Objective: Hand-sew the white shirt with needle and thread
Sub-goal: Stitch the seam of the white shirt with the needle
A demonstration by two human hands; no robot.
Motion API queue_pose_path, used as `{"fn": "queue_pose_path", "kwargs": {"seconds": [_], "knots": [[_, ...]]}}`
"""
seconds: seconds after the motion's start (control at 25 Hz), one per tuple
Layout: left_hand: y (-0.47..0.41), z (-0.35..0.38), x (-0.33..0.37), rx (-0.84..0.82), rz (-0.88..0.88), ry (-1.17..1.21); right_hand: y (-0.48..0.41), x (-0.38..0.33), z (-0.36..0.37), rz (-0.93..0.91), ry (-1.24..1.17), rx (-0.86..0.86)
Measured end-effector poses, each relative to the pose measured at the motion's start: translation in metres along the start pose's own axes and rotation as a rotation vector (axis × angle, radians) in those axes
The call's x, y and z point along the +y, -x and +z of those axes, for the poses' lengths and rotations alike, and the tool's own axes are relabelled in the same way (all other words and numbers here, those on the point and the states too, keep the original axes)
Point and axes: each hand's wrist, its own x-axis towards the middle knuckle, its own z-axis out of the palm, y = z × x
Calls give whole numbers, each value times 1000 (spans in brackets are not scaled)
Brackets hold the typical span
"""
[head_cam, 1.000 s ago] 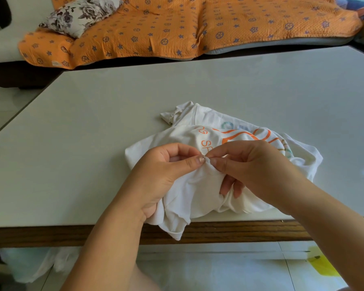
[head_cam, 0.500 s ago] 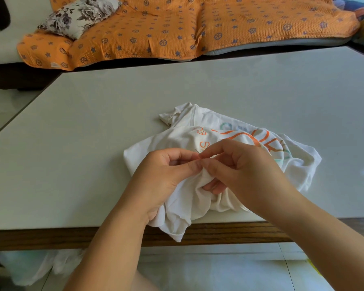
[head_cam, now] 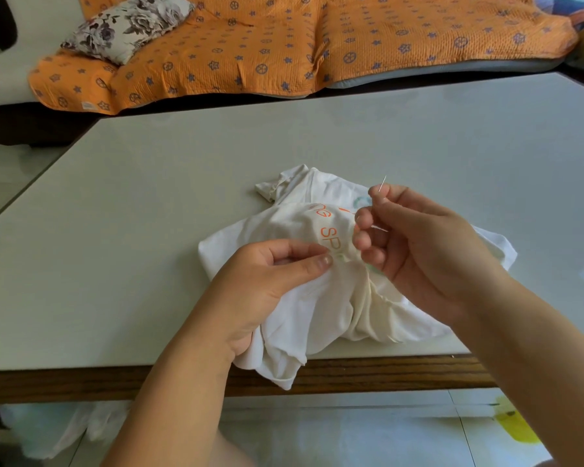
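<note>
Shirt (head_cam: pixel 317 305): white, crumpled, orange lettering on top. It lies on the table (head_cam: pixel 149 230) at the near edge, right of centre. One corner hangs over the table's wooden front rim.

Left hand (head_cam: pixel 267 284): over the table's near edge, on the left part of the shirt. Thumb and forefinger are pressed together, pinching a small fold of cloth just below the lettering. The other fingers are tucked behind that fold and mostly hidden. The heel of the hand lies on the cloth.

Right hand (head_cam: pixel 429 251): held above the shirt, further in from the table's near edge than the left hand. Thumb and forefinger pinch the needle (head_cam: pixel 382 183). Its thin metal end sticks up past the fingertips, tilted slightly right. The other three fingers are loosely curled, side by side, tips facing the lettering. Can't tell if they touch the cloth.

Thread (head_cam: pixel 380 228): only a short pale strand shows by the curled fingers. The rest is too thin to trace.

Beyond the table's far edge: sofa (head_cam: pixel 7 82) under an orange cover (head_cam: pixel 284 45) with a blue pattern, floral pillow (head_cam: pixel 129 25) at the left end.

Below the table, near-left: something white on the floor (head_cam: pixel 351 433), blurred. Near-right: a yellow patch on the tiles.
</note>
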Motion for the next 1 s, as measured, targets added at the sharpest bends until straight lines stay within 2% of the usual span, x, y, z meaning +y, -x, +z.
{"fn": "queue_pose_path", "kwargs": {"seconds": [0.16, 0.48, 0.84, 0.92, 1.0], "knots": [[0, -2, 0, 16, -6, -6, -5, -5, -4, -29, -133, -2], [-1, -6, 0, 62, 7, 8, -11, -17, -22, -291, 27, 327], [-1, -4, 0, 118, 7, -59, -6, -20, -18, -534, 109, 351], [0, -4, 2, 113, 19, -50, -6, -17, -16, -493, 256, 344], [2, -4, 4, 74, 42, -20, -5, -6, -10, -330, 498, 257]]}}
